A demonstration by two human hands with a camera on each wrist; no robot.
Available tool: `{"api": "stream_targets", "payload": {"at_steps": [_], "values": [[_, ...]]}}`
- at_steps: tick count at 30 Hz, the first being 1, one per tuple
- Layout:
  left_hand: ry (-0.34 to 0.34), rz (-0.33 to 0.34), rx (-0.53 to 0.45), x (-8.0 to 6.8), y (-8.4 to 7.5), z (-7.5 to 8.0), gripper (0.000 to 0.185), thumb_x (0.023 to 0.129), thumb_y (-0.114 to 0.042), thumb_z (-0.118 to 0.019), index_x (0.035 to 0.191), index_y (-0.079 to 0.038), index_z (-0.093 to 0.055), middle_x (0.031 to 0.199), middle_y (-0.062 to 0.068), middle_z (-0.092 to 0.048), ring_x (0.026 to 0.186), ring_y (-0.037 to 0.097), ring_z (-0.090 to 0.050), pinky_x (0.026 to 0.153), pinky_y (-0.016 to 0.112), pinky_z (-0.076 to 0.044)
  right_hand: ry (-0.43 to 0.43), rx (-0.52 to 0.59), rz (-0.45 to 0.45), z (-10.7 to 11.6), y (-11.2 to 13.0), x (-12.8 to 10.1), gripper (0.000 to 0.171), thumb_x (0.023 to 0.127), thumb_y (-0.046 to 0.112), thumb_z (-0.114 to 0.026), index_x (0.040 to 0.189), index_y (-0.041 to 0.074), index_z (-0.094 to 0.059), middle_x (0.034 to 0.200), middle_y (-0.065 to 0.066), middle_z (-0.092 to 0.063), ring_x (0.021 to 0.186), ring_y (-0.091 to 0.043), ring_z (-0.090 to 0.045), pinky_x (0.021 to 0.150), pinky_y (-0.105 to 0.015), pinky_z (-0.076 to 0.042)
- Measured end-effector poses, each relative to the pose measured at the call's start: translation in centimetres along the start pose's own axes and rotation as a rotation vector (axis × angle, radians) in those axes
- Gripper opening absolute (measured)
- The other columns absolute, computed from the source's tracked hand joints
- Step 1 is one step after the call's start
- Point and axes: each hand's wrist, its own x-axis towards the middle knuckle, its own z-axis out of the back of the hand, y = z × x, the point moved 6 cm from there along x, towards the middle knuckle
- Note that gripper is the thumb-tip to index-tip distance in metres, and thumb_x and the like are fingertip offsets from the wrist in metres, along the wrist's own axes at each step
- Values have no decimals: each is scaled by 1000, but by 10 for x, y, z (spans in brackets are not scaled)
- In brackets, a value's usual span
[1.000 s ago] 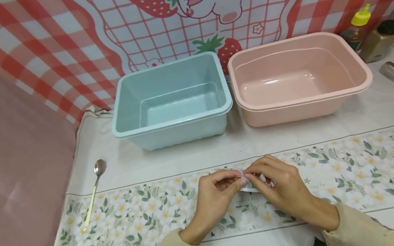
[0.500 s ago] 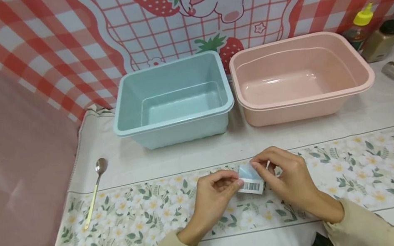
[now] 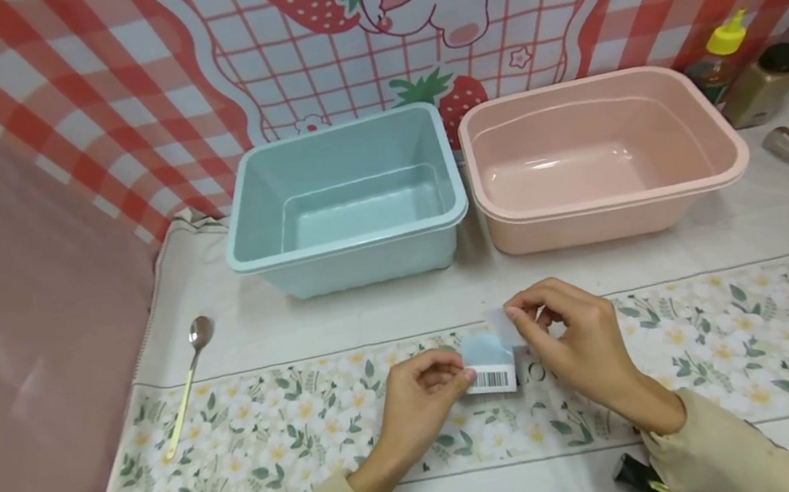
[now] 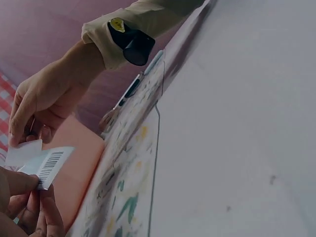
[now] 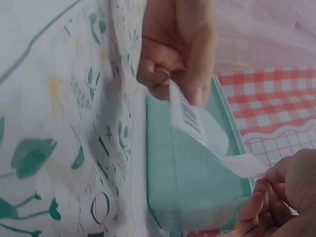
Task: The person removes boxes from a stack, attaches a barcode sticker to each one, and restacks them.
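Barcode sheet (image 3: 491, 375) in left hand (image 3: 415, 401), pale flap (image 3: 500, 326) in right hand (image 3: 585, 341).

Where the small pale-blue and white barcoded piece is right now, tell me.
In the head view, the barcoded piece is below and right of centre, between the left hand pinching it and the right hand, over the tablecloth's floral band.

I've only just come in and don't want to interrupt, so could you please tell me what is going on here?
A person's left hand pinches a small packet with a barcode on it. The right hand pinches a pale strip that reaches to the packet's edge; it may be being peeled or pulled off. The packet is held in front of the blue basin and the pink basin, with a spoon lying off to the left.
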Motion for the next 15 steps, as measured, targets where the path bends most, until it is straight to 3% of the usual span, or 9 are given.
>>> {"api": "stream_targets", "payload": {"at_steps": [4,8,11,15], "values": [[-17,17,64,0,9,4,15,83,-8,-74,95,-1,-71,88,13,-70,73,7,-63,68,18,-54,-22,-3,-26,2,-2,2,6,81,-2,-72,83,4,-72,77,-3,-68,67,-1,-56,59,-10,-45],[-43,3,265,1,10,12,24,81,-12,-77,102,-2,-70,87,8,-71,72,8,-64,66,18,-53,-51,3,-31,3,-2,3,3,85,4,-70,83,1,-71,76,-3,-67,68,1,-54,59,-9,-44],[-103,-44,413,4,-1,22,32,80,-15,-78,109,-4,-68,92,6,-69,74,12,-64,64,19,-51,-74,21,-8,2,2,5,4,81,-2,-71,83,2,-72,76,-4,-67,68,0,-54,58,-10,-44],[-149,-126,366,7,-28,27,19,85,-14,-74,104,-9,-71,90,6,-69,73,15,-64,63,22,-51,-102,29,48,1,7,7,14,76,-8,-71,84,3,-72,77,-4,-68,68,-3,-56,57,-11,-44]]}}
